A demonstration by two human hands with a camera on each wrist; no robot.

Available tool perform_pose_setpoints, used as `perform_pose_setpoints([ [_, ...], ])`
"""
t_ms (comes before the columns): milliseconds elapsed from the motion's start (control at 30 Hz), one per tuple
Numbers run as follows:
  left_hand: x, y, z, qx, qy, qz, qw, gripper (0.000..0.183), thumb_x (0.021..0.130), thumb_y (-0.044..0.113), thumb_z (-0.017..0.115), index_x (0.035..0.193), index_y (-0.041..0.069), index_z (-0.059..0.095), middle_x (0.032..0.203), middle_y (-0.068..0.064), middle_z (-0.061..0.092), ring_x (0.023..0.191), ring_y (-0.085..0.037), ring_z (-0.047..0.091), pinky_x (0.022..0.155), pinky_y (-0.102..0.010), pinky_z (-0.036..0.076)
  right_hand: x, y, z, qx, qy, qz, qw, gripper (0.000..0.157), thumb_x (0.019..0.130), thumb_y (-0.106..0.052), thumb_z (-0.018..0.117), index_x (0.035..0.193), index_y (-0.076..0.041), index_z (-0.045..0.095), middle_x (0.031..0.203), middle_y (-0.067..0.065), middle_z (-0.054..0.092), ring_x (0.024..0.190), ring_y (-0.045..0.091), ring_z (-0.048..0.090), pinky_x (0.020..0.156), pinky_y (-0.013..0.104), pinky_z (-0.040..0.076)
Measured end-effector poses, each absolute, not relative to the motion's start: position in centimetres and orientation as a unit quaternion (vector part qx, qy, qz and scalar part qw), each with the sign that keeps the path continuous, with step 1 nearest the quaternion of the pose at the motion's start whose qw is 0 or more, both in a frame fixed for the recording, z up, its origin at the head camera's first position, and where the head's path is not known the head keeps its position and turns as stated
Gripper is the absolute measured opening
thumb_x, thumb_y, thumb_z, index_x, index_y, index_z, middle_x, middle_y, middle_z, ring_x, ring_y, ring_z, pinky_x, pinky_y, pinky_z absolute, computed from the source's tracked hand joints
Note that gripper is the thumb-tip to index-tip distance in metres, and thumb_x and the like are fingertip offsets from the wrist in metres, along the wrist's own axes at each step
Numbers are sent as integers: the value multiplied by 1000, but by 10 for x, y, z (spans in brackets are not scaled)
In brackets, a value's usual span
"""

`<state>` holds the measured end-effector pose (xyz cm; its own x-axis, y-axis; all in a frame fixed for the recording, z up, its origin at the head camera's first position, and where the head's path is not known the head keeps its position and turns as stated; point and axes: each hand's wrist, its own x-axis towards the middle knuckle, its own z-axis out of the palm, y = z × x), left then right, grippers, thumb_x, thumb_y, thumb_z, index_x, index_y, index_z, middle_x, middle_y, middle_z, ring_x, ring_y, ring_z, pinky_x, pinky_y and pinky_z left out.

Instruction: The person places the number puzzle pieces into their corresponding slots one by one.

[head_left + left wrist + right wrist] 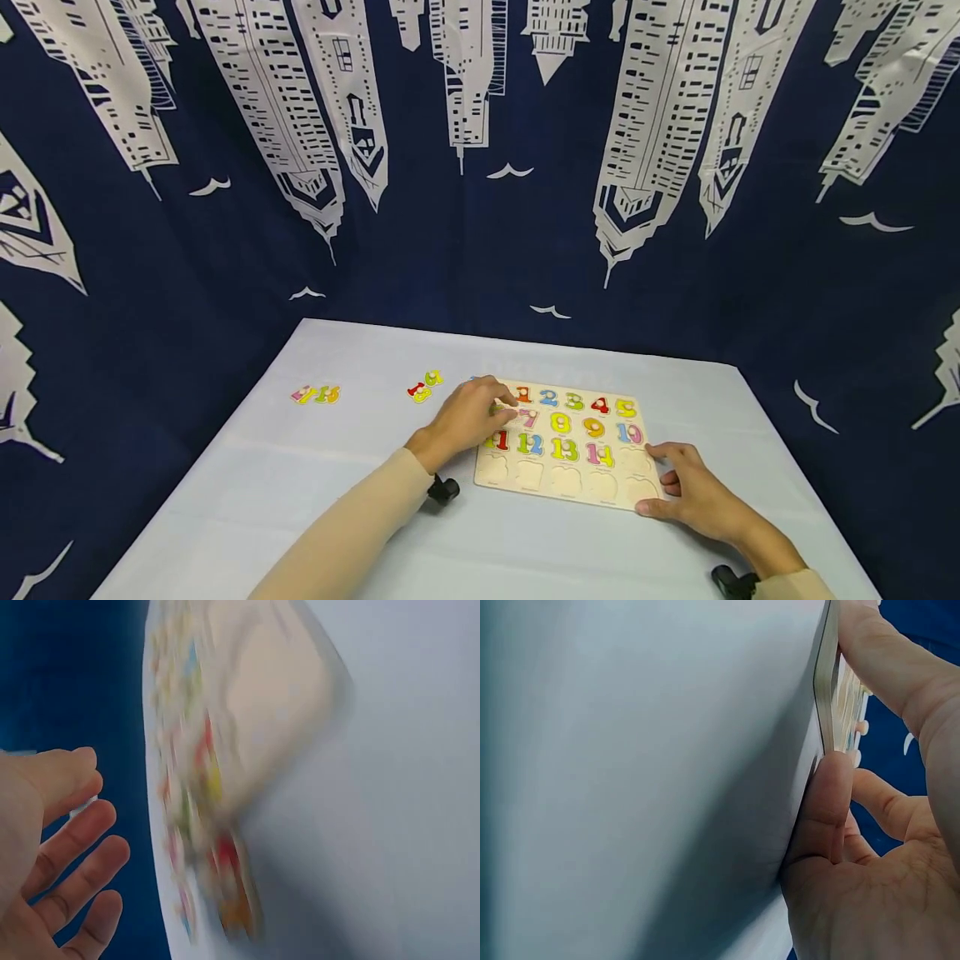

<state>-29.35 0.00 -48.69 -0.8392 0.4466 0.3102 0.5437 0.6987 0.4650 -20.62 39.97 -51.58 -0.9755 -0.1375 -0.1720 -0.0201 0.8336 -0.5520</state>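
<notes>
A wooden number puzzle board [566, 482] lies on the table, with colourful number pieces filling its upper rows and bare recesses along its near row. Over its left side hovers my left hand [467, 417], fingers loosely bent around the pink 7 [528, 418]; the left wrist view shows no piece between the fingers [105, 859]. My right hand [697, 492] grips the board at its near right corner, thumb by the front corner and a finger along the right edge. In the right wrist view the board's edge [825, 690] meets the fingers.
Left of the board, loose number pieces lie in a small overlapping pile [422, 393]. Farther left is another group of number pieces [324, 394]. The white table [247, 483] ends at a dark blue cloth [465, 250] printed with buildings.
</notes>
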Motion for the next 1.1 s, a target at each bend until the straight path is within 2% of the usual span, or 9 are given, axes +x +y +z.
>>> perform_pose_setpoints([
  [100, -296, -27, -490, -250, -923, -284, 74, 17, 106, 23, 88, 121, 16, 89, 116, -1, 83, 102, -21, 75, 93, -35, 62, -208, 401, -515, -48, 951, -288, 104, 117, 84, -51, 105, 170, 3, 46, 161, 30, 41, 122, 28, 64, 95, 34, 63],
  [233, -296, -50, -497, -245, -923, -293, 38, 20, 105, 22, 90, 123, 12, 88, 117, -4, 83, 107, -22, 76, 100, -40, 64, -206, 405, -514, -51, 949, -295, 102, 116, 85, -49, 105, 170, 3, 46, 163, 30, 40, 122, 27, 63, 92, 26, 62],
  [333, -295, -61, -504, -251, -925, -286, 13, 21, 103, 22, 92, 122, 14, 89, 118, -1, 82, 110, -20, 75, 106, -44, 65, -205, 406, -514, -53, 947, -298, 104, 116, 85, -49, 105, 170, 4, 46, 163, 31, 39, 122, 28, 62, 89, 22, 60],
  [433, -294, -67, -509, -251, -927, -280, 2, 18, 101, 22, 94, 119, 18, 89, 118, 3, 82, 111, -17, 72, 109, -43, 64, -207, 405, -513, -50, 948, -295, 106, 117, 85, -50, 105, 170, 3, 45, 162, 30, 39, 121, 29, 62, 90, 24, 60],
  [667, -293, -70, -513, -246, -926, -287, 6, 8, 102, 20, 93, 108, 21, 88, 112, 6, 80, 105, -15, 67, 104, -41, 63, -209, 402, -515, -44, 948, -294, 112, 119, 84, -50, 106, 171, 3, 44, 161, 31, 39, 120, 29, 63, 93, 33, 62],
  [933, -294, -66, -509, -240, -922, -302, 29, 7, 104, 19, 91, 109, 22, 87, 113, 7, 80, 105, -15, 72, 102, -40, 63, -211, 403, -514, -46, 948, -294, 109, 119, 83, -51, 106, 171, 2, 45, 161, 29, 40, 120, 28, 63, 93, 31, 61],
  [1100, -286, -46, -497, -223, -921, -314, 61, 6, 106, 23, 89, 110, 20, 86, 114, 4, 80, 109, -20, 74, 101, -40, 63, -208, 402, -514, -56, 946, -301, 104, 117, 84, -49, 106, 170, 4, 46, 163, 30, 40, 122, 29, 63, 90, 23, 60],
])
